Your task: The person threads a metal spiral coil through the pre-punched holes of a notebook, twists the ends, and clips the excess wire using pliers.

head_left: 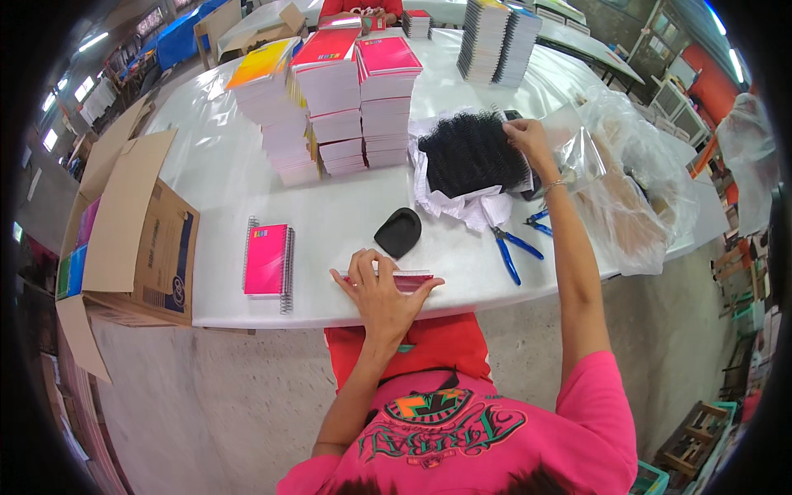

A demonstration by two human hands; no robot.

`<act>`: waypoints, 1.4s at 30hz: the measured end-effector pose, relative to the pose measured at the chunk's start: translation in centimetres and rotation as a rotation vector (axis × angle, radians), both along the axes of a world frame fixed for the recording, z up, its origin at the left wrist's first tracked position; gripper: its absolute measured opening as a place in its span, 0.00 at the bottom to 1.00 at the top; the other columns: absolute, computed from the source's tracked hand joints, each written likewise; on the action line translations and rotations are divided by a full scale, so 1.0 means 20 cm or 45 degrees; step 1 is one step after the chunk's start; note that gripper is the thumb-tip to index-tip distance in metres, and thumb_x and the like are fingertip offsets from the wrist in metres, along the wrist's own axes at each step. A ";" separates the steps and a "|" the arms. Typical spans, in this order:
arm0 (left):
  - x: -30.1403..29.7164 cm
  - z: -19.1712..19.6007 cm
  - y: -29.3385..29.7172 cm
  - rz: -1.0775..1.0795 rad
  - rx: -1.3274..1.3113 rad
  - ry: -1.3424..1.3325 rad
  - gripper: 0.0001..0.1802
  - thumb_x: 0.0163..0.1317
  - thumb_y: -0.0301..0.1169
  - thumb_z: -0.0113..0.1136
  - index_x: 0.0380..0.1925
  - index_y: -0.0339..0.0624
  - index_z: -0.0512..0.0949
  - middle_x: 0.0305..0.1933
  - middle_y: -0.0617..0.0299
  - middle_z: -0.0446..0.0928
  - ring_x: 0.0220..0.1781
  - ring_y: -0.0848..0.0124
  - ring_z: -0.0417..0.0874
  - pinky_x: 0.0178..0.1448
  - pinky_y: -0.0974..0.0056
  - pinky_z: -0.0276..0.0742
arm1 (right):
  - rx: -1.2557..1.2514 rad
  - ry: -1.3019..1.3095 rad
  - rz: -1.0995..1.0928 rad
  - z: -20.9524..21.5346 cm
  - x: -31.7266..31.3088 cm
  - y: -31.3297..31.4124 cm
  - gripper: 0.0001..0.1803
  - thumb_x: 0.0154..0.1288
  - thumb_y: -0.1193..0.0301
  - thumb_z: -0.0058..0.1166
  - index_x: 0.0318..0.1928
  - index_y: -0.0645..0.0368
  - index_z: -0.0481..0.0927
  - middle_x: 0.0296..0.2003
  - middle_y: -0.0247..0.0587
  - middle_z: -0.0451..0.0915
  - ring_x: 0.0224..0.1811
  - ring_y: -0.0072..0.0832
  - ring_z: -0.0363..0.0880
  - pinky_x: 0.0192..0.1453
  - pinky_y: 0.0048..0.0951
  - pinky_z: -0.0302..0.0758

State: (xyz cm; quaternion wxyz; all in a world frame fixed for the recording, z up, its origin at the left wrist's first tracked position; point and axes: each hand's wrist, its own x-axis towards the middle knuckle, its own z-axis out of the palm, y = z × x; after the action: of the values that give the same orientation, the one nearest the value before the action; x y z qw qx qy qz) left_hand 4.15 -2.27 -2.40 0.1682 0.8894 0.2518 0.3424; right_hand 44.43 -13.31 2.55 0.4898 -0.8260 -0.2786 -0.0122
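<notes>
At the table's front edge, my left hand (378,289) grips a pink notebook (414,283) held on its edge, thumb at one end and fingers at the other. My right hand (530,142) reaches far out, its fingers pinched at the right end of a heap of black binding coils (470,155). The exact coil between the fingertips is hard to make out. White paper (470,211) lies under the heap. A black rounded pad-like piece (399,233) rests just beyond my left hand. To its left lies a pink notebook with coils (268,260) along its sides.
Blue-handled pliers (516,252) and a second blue tool (539,223) lie near my right forearm. Tall notebook stacks (334,107) stand at the back. An open cardboard box (157,247) is at left, clear plastic bags (627,190) at right. Another person (360,8) sits opposite.
</notes>
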 end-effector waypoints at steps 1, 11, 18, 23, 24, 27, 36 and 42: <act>0.00 -0.01 0.00 0.004 0.009 -0.002 0.37 0.40 0.60 0.76 0.35 0.42 0.72 0.53 0.55 0.64 0.63 0.54 0.64 0.71 0.28 0.42 | 0.041 0.018 0.008 0.02 0.00 -0.01 0.16 0.65 0.64 0.59 0.43 0.66 0.86 0.28 0.38 0.84 0.26 0.23 0.79 0.34 0.26 0.76; 0.00 0.00 -0.03 0.009 0.062 0.021 0.32 0.44 0.54 0.76 0.37 0.45 0.72 0.53 0.55 0.63 0.63 0.54 0.63 0.69 0.26 0.43 | -0.105 0.147 0.619 0.30 -0.77 -0.10 0.14 0.71 0.67 0.55 0.49 0.63 0.84 0.39 0.30 0.81 0.35 0.16 0.72 0.40 0.20 0.71; -0.01 -0.01 0.00 0.000 -0.002 0.018 0.31 0.45 0.55 0.75 0.36 0.45 0.72 0.53 0.56 0.63 0.61 0.54 0.63 0.68 0.29 0.47 | -0.293 0.188 0.809 0.09 -1.19 -0.14 0.14 0.69 0.69 0.57 0.52 0.61 0.84 0.44 0.35 0.84 0.42 0.21 0.77 0.49 0.26 0.74; -0.01 -0.02 0.00 0.021 0.018 0.019 0.30 0.44 0.54 0.75 0.36 0.46 0.72 0.51 0.57 0.64 0.59 0.54 0.64 0.64 0.34 0.52 | -0.160 0.496 0.745 0.04 -1.29 -0.16 0.14 0.68 0.70 0.59 0.51 0.61 0.83 0.41 0.35 0.84 0.42 0.21 0.77 0.49 0.25 0.74; 0.00 -0.02 -0.01 0.021 0.027 0.014 0.30 0.44 0.54 0.75 0.36 0.46 0.73 0.51 0.58 0.64 0.58 0.55 0.64 0.63 0.36 0.53 | -0.193 0.522 0.742 0.02 -1.29 -0.17 0.13 0.68 0.70 0.59 0.50 0.61 0.82 0.41 0.35 0.83 0.41 0.21 0.77 0.49 0.26 0.74; 0.00 -0.03 0.00 0.018 0.063 0.000 0.30 0.42 0.53 0.75 0.35 0.46 0.74 0.48 0.60 0.67 0.58 0.56 0.65 0.61 0.37 0.54 | -0.175 0.508 0.747 -0.01 -1.31 -0.17 0.12 0.69 0.70 0.58 0.49 0.63 0.80 0.38 0.34 0.82 0.39 0.20 0.76 0.48 0.25 0.73; -0.01 -0.01 0.02 -0.021 -0.016 0.100 0.29 0.48 0.59 0.69 0.37 0.48 0.76 0.42 0.66 0.68 0.54 0.61 0.69 0.62 0.34 0.54 | -0.176 0.370 0.747 -0.03 -1.37 -0.16 0.09 0.73 0.71 0.52 0.46 0.65 0.78 0.32 0.34 0.78 0.33 0.19 0.71 0.40 0.25 0.71; -0.02 0.03 0.05 -0.055 -0.035 0.187 0.25 0.52 0.53 0.68 0.40 0.47 0.77 0.43 0.65 0.71 0.53 0.61 0.70 0.60 0.39 0.57 | -0.215 -0.098 0.688 -0.07 -1.39 -0.11 0.08 0.73 0.69 0.52 0.43 0.61 0.76 0.32 0.38 0.76 0.34 0.29 0.72 0.43 0.31 0.67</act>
State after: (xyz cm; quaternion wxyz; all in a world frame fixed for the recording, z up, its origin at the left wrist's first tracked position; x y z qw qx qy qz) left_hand 3.85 -1.28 -1.90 0.1689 0.9150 0.2488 0.2688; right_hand 16.72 -15.49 1.21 0.3939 -0.7586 -0.5071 0.1106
